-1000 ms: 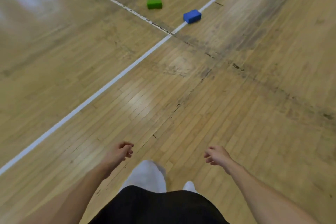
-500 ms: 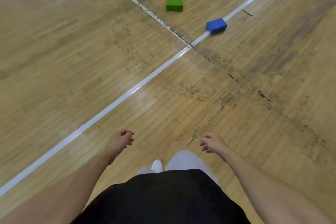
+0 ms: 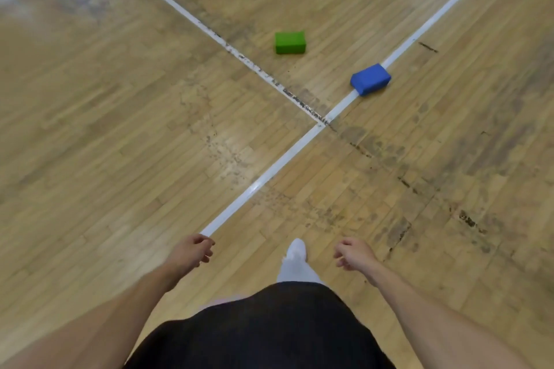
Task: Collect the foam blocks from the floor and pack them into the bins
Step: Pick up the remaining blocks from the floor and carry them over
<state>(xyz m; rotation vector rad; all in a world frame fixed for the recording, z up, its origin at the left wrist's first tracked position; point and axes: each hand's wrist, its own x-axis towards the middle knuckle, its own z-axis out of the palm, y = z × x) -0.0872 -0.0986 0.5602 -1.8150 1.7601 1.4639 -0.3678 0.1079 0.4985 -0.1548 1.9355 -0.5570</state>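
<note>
No readable text, label or number on green foam block point(image 3: 290, 42), blue foam block point(image 3: 370, 79) or wooden floor point(image 3: 120, 129).

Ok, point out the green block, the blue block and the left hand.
green block point(image 3: 290, 38): head view, top face.
blue block point(image 3: 370, 76): head view, top face.
left hand point(image 3: 192, 252): head view, back of the hand.

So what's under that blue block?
The blue block lies across a white line on the wooden floor. The line shows at both ends; the part beneath is covered.
</note>
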